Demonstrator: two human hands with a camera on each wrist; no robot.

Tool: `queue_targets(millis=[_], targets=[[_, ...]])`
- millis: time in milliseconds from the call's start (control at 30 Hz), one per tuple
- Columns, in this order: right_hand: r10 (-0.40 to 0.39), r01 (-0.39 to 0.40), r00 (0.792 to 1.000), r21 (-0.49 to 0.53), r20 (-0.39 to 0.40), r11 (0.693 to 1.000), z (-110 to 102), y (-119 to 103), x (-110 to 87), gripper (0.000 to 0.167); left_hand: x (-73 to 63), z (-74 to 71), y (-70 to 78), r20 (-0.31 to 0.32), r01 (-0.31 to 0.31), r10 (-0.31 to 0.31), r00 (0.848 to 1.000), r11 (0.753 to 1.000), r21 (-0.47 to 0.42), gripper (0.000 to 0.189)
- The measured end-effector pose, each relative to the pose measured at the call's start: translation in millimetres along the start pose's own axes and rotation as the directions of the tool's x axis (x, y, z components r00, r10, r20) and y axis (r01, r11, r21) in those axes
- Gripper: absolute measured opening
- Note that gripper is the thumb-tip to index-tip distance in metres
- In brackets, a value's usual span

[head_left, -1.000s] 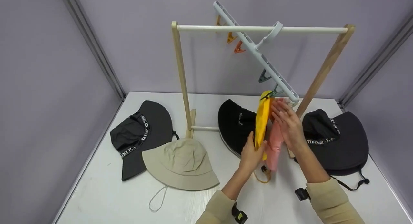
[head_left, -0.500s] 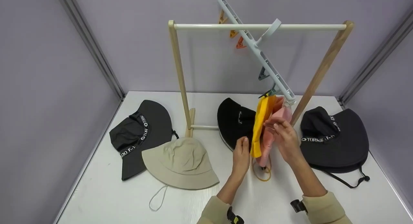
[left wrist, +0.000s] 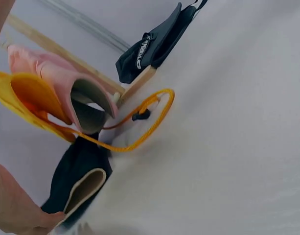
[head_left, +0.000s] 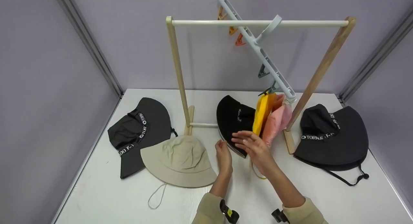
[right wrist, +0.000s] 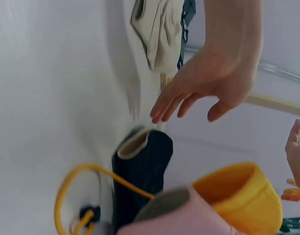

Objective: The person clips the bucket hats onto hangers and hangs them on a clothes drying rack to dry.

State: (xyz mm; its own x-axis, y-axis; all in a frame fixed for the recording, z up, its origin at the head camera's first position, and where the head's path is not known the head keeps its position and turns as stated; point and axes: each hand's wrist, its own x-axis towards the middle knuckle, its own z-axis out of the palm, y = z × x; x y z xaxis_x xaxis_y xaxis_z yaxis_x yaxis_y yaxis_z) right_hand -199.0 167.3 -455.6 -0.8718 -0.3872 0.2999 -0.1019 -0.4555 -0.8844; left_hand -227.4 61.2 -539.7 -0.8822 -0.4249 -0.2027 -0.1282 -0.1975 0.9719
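Both hands hold nothing. My left hand [head_left: 224,159] is raised above the table, fingers nearly straight, in front of a black bucket hat [head_left: 230,121]. To its right, my right hand [head_left: 256,151] has its fingers extended and overlaps the lower part of a yellow hat [head_left: 260,114] in the head view. A pink hat [head_left: 277,121] hangs beside the yellow one, both at the near end of a pale clip hanger [head_left: 263,54]. A green-grey clip [head_left: 272,87] grips the yellow hat's top. An orange cord [left wrist: 157,125] dangles below them in the left wrist view.
The hanger hooks over the white bar [head_left: 209,23] of a wooden-legged rack, with orange clips [head_left: 239,39] at its far end. A beige hat [head_left: 182,161] and a dark grey hat [head_left: 142,133] lie left on the white table [head_left: 103,191]; a black hat [head_left: 335,137] lies right.
Both hands have left the yellow and pink hats and moved left and toward the person. The two hats stay hanging. The head view has shifted slightly.
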Motion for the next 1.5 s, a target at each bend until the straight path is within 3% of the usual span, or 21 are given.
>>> queue_targets(millis=[133,233,367,567,733,900,967,1100,1233,1500], targets=[[0.041,-0.043,0.993,-0.018,-0.111,0.999,6,17,8.3,0.032,10.3,-3.3,-5.2,-0.003,0.057,-0.057,0.998,0.995,-0.078,0.049],[0.072,-0.077,0.966,-0.013,-0.25,0.997,4,29,14.5,0.032,14.6,-4.2,-8.2,0.022,0.099,-0.096,0.995,0.978,-0.184,0.051],[0.093,-0.113,0.905,-0.024,-0.416,0.993,-4,42,19.3,0.033,17.0,-5.2,-9.2,0.05,0.13,-0.121,0.991,0.95,-0.282,0.053],[0.119,-0.158,0.8,-0.014,-0.588,0.987,-22,52,22.2,0.037,18.9,-4.4,-9.5,0.122,0.173,-0.141,0.983,0.932,-0.319,0.056],[0.205,-0.24,0.731,0.036,-0.65,0.97,-40,57,21.1,0.045,18.8,0.0,-9.7,0.148,0.205,-0.165,0.975,0.923,-0.325,0.057],[0.379,-0.345,0.636,0.191,-0.673,0.919,-49,58,16.9,0.054,18.7,4.9,-10.1,0.156,0.234,-0.192,0.969,0.913,-0.335,0.059],[0.437,-0.348,0.599,0.273,-0.671,0.897,-51,58,16.0,0.059,19.3,7.5,-9.3,0.158,0.245,-0.203,0.966,0.913,-0.327,0.059],[0.5,-0.302,0.546,0.398,-0.672,0.866,-54,61,16.4,0.071,21.2,12.9,-6.8,0.17,0.261,-0.217,0.961,0.915,-0.308,0.057],[0.528,-0.257,0.535,0.468,-0.66,0.846,-55,64,18.5,0.074,23.0,18.6,-4.9,0.179,0.266,-0.221,0.959,0.919,-0.29,0.05],[0.596,-0.2,0.551,0.601,-0.585,0.774,-56,72,30.1,0.058,24.9,24.9,-2.7,0.182,0.237,-0.2,0.963,0.948,-0.213,0.038]])
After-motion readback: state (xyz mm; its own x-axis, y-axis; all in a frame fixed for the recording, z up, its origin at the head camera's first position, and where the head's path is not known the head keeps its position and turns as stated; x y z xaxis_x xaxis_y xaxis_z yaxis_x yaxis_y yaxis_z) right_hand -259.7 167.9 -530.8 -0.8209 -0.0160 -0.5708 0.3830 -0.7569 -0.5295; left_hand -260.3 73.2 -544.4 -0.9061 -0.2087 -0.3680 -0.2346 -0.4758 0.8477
